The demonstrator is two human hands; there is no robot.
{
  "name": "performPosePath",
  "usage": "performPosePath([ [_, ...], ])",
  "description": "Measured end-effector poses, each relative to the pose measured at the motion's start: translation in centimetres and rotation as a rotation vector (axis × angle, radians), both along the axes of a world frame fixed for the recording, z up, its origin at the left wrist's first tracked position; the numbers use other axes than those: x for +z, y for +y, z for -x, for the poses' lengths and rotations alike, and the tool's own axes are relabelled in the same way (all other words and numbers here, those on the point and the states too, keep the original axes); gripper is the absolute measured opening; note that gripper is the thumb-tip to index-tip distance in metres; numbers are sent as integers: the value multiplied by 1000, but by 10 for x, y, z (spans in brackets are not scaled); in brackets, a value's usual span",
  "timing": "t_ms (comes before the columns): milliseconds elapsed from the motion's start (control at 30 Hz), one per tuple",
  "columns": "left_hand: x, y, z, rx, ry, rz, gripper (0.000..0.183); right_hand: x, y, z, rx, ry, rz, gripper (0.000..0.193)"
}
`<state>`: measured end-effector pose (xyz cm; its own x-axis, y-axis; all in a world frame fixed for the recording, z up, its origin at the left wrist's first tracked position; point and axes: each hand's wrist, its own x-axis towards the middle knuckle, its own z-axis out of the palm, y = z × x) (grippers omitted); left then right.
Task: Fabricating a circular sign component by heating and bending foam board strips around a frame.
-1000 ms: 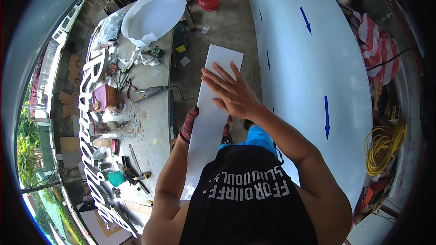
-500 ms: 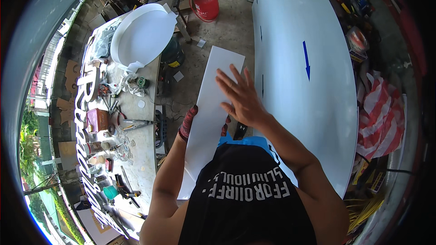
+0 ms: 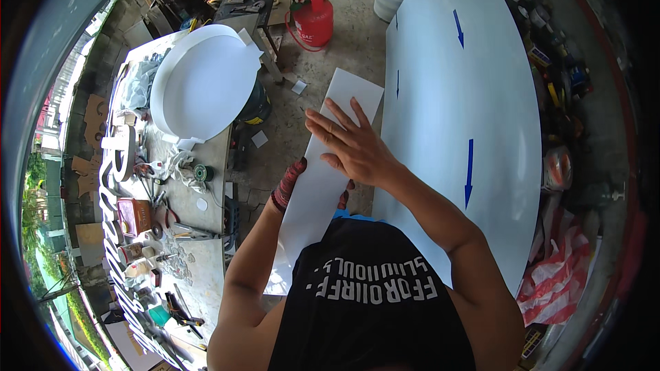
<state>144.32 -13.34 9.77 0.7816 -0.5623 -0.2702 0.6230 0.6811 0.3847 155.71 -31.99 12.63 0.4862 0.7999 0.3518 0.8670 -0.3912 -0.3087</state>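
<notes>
A fisheye camera, the left of a pair on the person's head, looks steeply down and forward over their own black tank top (image 3: 371, 333), which fills six o'clock. The right hand (image 3: 357, 150) and gloved left hand (image 3: 289, 183) sit near the dial's centre, at moderate range. The wide view takes in a worktop (image 3: 212, 251) at nine, an arrow-marked white panel (image 3: 436, 106) at two and, farther off, a red gas cylinder (image 3: 316, 22) at twelve. Straight edges bow toward the dark rim.

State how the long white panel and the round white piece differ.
The long white panel is straight-sided; the round white piece is curved, with a raised rim. The panel is gripped in the left hand; the round piece rests on the table. Both are white.
</notes>
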Motion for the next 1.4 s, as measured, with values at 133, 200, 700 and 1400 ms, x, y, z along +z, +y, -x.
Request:
performPosePath([
  [133,-16,28,-72,-81,-37,139,95,-16,-2,-147,-354,-77,-52,55],
  [200,-6,39,-101,-58,-48,131,94,-38,-31,-212,-557,-122,-31,54],
  [700,-12,44,-333,71,-67,123,92,-51,-10,-401,-380,-69,12,62],
  [1400,-19,74,-570,291,-227,-2239,113,-77,147,-585,-218,1499,-622,51],
])
